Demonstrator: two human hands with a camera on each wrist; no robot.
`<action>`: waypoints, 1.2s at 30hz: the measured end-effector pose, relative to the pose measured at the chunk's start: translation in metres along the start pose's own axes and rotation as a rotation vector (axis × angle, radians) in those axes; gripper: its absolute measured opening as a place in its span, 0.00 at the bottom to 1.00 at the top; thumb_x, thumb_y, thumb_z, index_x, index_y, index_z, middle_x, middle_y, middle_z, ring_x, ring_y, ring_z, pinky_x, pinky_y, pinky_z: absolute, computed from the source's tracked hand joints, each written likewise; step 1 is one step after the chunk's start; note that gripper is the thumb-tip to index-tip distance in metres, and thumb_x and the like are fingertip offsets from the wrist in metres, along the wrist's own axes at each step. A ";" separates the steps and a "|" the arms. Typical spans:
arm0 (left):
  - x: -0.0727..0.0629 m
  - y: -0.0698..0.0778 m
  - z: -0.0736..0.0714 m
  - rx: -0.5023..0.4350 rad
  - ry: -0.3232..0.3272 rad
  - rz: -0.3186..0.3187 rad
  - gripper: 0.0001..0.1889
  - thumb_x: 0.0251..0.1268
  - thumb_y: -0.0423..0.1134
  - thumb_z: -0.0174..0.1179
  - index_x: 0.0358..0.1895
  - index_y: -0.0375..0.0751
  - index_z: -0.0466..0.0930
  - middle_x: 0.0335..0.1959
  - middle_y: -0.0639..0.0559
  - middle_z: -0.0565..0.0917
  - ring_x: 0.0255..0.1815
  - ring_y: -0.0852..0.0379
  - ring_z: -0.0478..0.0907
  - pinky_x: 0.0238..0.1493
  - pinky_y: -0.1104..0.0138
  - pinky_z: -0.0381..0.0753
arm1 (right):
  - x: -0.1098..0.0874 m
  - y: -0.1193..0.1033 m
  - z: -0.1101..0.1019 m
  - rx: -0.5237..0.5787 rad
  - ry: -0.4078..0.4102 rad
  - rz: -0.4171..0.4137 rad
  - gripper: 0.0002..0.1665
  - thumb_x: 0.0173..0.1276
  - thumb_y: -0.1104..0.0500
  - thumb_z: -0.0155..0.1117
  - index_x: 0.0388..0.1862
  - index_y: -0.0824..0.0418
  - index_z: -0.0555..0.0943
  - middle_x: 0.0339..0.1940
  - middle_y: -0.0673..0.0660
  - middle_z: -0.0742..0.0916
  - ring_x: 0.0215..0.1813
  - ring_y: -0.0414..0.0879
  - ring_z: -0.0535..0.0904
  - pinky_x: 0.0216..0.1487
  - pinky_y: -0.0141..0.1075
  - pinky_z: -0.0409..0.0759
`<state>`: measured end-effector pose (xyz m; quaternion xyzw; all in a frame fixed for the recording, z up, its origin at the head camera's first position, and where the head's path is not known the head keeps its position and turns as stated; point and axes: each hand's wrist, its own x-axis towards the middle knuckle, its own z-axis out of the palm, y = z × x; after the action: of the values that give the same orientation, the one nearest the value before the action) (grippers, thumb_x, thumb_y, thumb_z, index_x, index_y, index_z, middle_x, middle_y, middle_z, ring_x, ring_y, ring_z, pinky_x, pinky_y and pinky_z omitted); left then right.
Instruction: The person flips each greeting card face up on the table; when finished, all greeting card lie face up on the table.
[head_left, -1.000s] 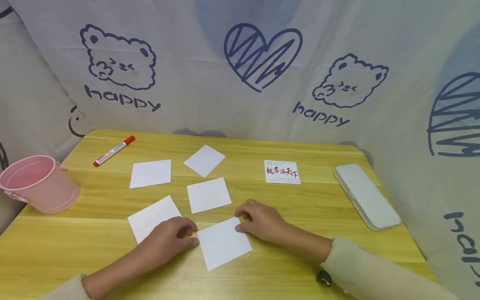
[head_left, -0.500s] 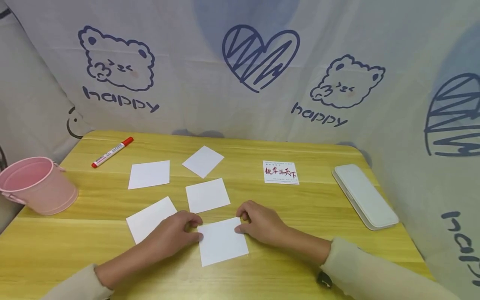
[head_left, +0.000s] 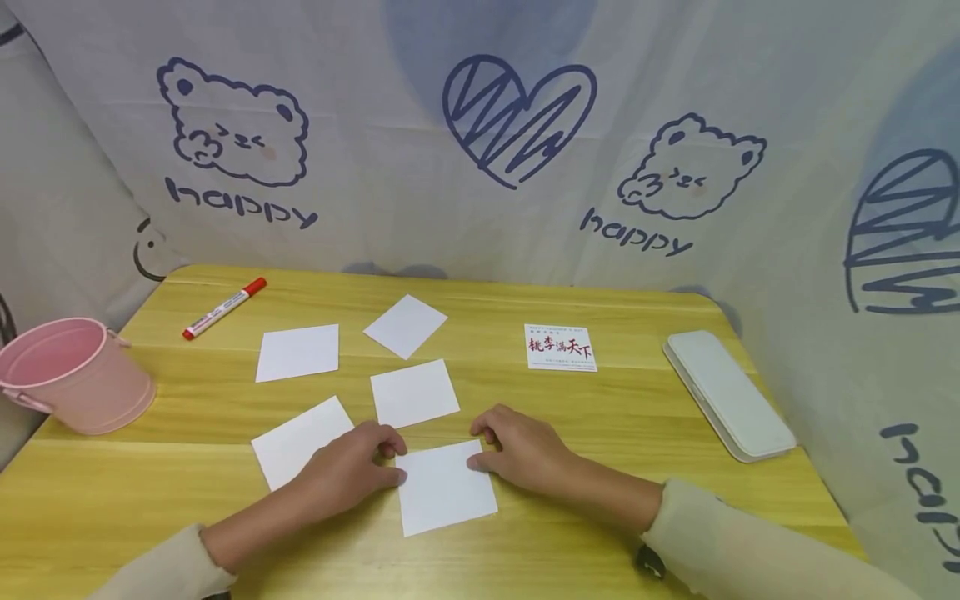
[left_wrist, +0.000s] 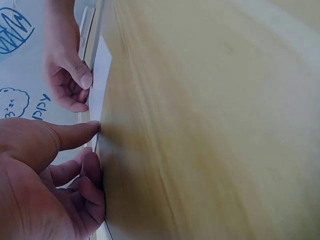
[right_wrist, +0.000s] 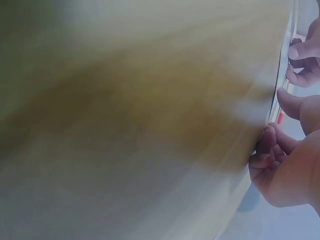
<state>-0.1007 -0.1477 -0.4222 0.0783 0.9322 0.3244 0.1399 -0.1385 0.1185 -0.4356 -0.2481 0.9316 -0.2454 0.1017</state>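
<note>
Fingers (head_left: pixel 392 439) spread from both thumbs (head_left: pixel 483 461), I might skew the six-o'clock rectangular white paper card (head_left: pixel 447 492) by uneven pushing.

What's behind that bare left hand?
Part of a white rectangular card shows on the yellow wood-grain table; the left hand hides its right corner.

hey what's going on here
A person has both hands at the white card nearest them, which lies on the wooden table. The left hand touches it near its left edge, the right hand near its far right corner. Four other white cards lie spread beyond and to the left. A card with red Chinese characters, a red-and-white marker, a pink bucket and a white case sit untouched.
</note>
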 end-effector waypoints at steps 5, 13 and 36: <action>0.002 0.002 0.000 0.000 -0.019 -0.010 0.11 0.58 0.41 0.73 0.41 0.53 0.80 0.39 0.59 0.78 0.39 0.60 0.73 0.43 0.58 0.74 | 0.001 0.000 0.000 -0.021 0.004 -0.031 0.16 0.65 0.46 0.72 0.46 0.50 0.81 0.36 0.43 0.76 0.37 0.38 0.71 0.37 0.31 0.71; 0.004 0.003 -0.002 -0.054 -0.026 0.033 0.11 0.61 0.40 0.70 0.43 0.52 0.79 0.38 0.60 0.79 0.37 0.60 0.73 0.42 0.60 0.73 | 0.001 0.002 -0.005 0.116 -0.029 0.030 0.11 0.67 0.50 0.72 0.42 0.50 0.80 0.35 0.42 0.80 0.37 0.39 0.74 0.41 0.33 0.74; 0.066 0.037 -0.035 -0.609 0.043 0.178 0.13 0.72 0.29 0.56 0.57 0.32 0.77 0.45 0.43 0.78 0.38 0.55 0.79 0.41 0.64 0.84 | 0.004 0.027 -0.080 0.511 0.017 -0.170 0.13 0.69 0.59 0.68 0.51 0.55 0.86 0.45 0.52 0.88 0.43 0.46 0.82 0.42 0.34 0.82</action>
<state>-0.1724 -0.1238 -0.3863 0.1072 0.7845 0.6011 0.1084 -0.1777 0.1698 -0.3813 -0.2894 0.8161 -0.4825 0.1321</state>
